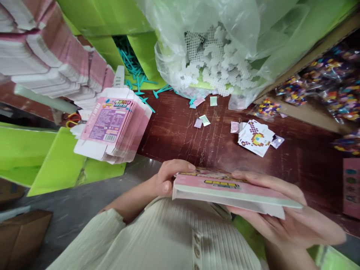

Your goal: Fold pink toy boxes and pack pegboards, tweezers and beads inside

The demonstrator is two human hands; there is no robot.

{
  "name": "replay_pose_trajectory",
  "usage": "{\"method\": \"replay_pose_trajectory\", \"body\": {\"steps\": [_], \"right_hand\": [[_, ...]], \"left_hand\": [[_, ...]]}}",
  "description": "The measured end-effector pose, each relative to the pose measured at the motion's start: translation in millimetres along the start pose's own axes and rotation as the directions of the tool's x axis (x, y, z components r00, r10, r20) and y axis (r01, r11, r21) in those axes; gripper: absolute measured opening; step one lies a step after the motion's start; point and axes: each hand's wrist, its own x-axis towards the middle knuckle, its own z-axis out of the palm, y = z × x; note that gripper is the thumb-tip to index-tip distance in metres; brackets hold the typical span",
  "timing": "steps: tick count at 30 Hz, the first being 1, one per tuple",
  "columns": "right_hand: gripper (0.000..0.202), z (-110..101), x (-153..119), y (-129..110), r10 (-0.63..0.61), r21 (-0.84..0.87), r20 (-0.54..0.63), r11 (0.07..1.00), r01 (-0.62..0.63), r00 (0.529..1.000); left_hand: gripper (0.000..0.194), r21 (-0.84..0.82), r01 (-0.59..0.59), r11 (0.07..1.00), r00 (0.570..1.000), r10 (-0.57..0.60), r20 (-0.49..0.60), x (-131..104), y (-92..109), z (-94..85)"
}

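A pink carton with white edges is held level in front of my body, its long side toward me and a white flap showing at its right end. My left hand grips the left end, thumb at the near side and fingers over the far edge. Around the right end my right hand is wrapped, with fingers along the top and the palm below. Beyond the left hand lies a stack of flattened pink cartons. White printed cards rest on the dark red table.
White plastic grid pieces fill a clear bag at the back. Teal sticks spill from a green box. Bagged coloured beads are at right, pink carton stacks at left. Small sachets and orange-handled scissors also lie there.
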Motion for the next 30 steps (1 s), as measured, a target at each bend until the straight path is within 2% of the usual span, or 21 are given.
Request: {"method": "replay_pose_trajectory", "body": {"steps": [2, 3, 5, 7, 9, 11, 12, 13, 16, 19, 21, 23, 25, 27, 30], "right_hand": [[0.057, 8, 2, 11, -0.109, 0.013, -0.053, 0.994, 0.110, 0.993], [0.060, 13, 3, 21, -0.120, 0.019, -0.086, 0.992, 0.122, 0.989], [0.059, 24, 5, 46, -0.017, 0.078, -0.096, 0.997, 0.025, 0.995], [0.048, 35, 5, 73, 0.164, 0.150, 0.029, 0.975, -0.166, 0.986], [0.037, 45, 3, 94, 0.273, 0.159, 0.207, 0.938, -0.308, 0.939], [0.034, 53, -2, 106, 0.299, 0.125, 0.324, 0.927, -0.354, 0.898], [0.034, 56, -5, 109, 0.293, 0.114, 0.335, 0.931, -0.347, 0.895], [0.034, 59, -8, 110, 0.277, 0.111, 0.320, 0.939, -0.326, 0.906], [0.036, 68, -16, 106, 0.230, 0.097, 0.168, 0.964, -0.248, 0.959], [0.048, 71, -18, 98, 0.251, 0.119, 0.060, 0.959, -0.256, 0.966], [0.037, 68, -14, 91, 0.262, 0.159, 0.097, 0.948, -0.274, 0.960], [0.025, 63, -8, 84, 0.287, 0.189, 0.166, 0.930, -0.316, 0.943], [0.028, 60, 0, 77, 0.367, 0.220, 0.206, 0.886, -0.408, 0.907], [0.030, 59, 8, 72, 0.470, 0.270, 0.203, 0.817, -0.510, 0.859], [0.033, 60, 15, 66, 0.555, 0.348, 0.175, 0.738, -0.578, 0.813]], "left_hand": [[0.062, 0.024, 0.089, 0.996, 0.995, -0.088, -0.040, 0, -2, 5.1], [0.059, 0.053, 0.131, 0.990, 0.990, -0.128, -0.057, 2, -4, 8.2], [0.057, 0.111, 0.228, 0.967, 0.972, -0.220, -0.081, 7, -8, 13.6], [0.055, 0.085, 0.372, 0.924, 0.928, -0.371, -0.030, 13, -15, 16.0], [0.049, -0.027, 0.525, 0.851, 0.849, -0.522, 0.084, 16, -23, 14.7], [0.044, -0.109, 0.641, 0.760, 0.765, -0.620, 0.176, 17, -30, 11.3], [0.041, -0.120, 0.666, 0.737, 0.744, -0.643, 0.179, 16, -32, 9.6], [0.038, -0.115, 0.665, 0.738, 0.746, -0.649, 0.150, 16, -34, 8.4], [0.032, -0.088, 0.618, 0.781, 0.783, -0.621, -0.016, 15, -35, 8.7], [0.031, -0.185, 0.610, 0.771, 0.763, -0.634, -0.126, 16, -33, 12.4], [0.035, -0.266, 0.611, 0.745, 0.746, -0.655, -0.121, 17, -28, 13.5], [0.036, -0.280, 0.637, 0.719, 0.731, -0.678, -0.076, 21, -22, 13.0], [0.034, -0.240, 0.689, 0.684, 0.699, -0.714, -0.027, 27, -15, 12.2], [0.031, -0.199, 0.719, 0.666, 0.676, -0.737, -0.021, 34, -9, 12.2], [0.025, -0.167, 0.719, 0.674, 0.675, -0.736, -0.061, 42, -4, 13.6]]}}
